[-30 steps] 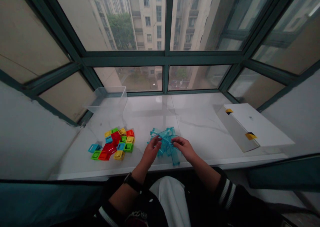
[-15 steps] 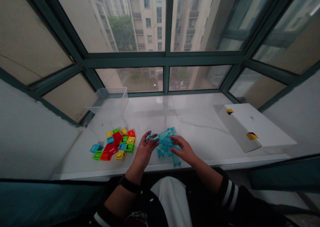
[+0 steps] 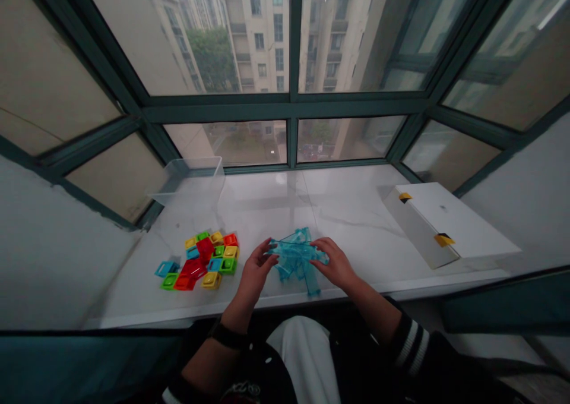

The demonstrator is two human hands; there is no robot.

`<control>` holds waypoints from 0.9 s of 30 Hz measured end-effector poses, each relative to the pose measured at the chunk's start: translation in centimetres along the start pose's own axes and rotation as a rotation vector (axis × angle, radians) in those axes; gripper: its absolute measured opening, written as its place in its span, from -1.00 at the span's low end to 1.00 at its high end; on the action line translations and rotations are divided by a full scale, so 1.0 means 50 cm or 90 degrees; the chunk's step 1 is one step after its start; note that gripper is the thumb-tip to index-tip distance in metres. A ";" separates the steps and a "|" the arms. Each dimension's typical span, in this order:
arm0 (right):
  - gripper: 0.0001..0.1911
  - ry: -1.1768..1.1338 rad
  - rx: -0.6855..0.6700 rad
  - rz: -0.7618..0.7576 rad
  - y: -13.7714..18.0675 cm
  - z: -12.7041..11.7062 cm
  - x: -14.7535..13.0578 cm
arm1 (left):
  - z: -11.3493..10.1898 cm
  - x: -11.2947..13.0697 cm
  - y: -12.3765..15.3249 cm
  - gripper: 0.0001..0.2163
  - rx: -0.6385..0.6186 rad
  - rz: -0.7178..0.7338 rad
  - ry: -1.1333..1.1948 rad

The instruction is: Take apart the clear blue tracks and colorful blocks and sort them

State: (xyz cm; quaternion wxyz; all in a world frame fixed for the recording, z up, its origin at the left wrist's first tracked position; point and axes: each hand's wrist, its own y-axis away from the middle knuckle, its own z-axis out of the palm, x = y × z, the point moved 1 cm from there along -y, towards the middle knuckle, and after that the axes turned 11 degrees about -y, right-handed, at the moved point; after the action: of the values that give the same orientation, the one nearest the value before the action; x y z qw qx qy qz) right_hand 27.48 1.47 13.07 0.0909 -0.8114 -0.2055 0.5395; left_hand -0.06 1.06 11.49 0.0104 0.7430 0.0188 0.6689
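My left hand (image 3: 257, 268) pinches the left end of a see-through blue plastic piece (image 3: 276, 249) between thumb and fingers. The fingers of my right hand (image 3: 337, 265) are closed on see-through blue plastic (image 3: 321, 254) at the right side. Whether both hands hold one long piece or two joined ones I cannot tell, since the clear parts overlap. Just below and behind them lies a heap of similar blue pieces (image 3: 312, 282) on the white sill, one long piece pointing toward me.
Left of my hands lie several red, yellow, green and blue plastic blocks (image 3: 194, 267). A clear plastic bin (image 3: 196, 178) stands at the back left. On the right is a white box (image 3: 467, 226) with yellow-and-black tabs. Windows enclose the white sill (image 3: 351, 208).
My right hand has moved slightly right and now grips blue plastic, where its fingers were apart near the heap. My left hand keeps its hold. The camera view has shifted a little.
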 end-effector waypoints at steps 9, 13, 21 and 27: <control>-0.60 0.050 0.192 0.079 0.033 -0.104 0.115 | -0.054 -0.143 0.014 -0.59 0.144 0.130 -0.370; -0.49 0.063 0.308 0.160 0.060 -0.168 0.197 | -0.065 -0.204 0.028 -0.62 0.191 0.166 -0.455; -0.30 0.182 0.467 0.345 0.100 -0.299 0.342 | -0.059 -0.223 0.028 -0.65 0.178 0.217 -0.531; -0.35 0.299 0.468 0.429 0.096 -0.349 0.394 | -0.060 -0.224 0.028 -0.65 0.181 0.234 -0.571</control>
State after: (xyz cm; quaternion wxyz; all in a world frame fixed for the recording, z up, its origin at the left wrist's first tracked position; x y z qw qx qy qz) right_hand 51.12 6.95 1.81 0.2338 -0.8457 0.2931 0.3798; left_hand -4.20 -0.86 0.74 -0.2016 0.9424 -0.0276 0.2655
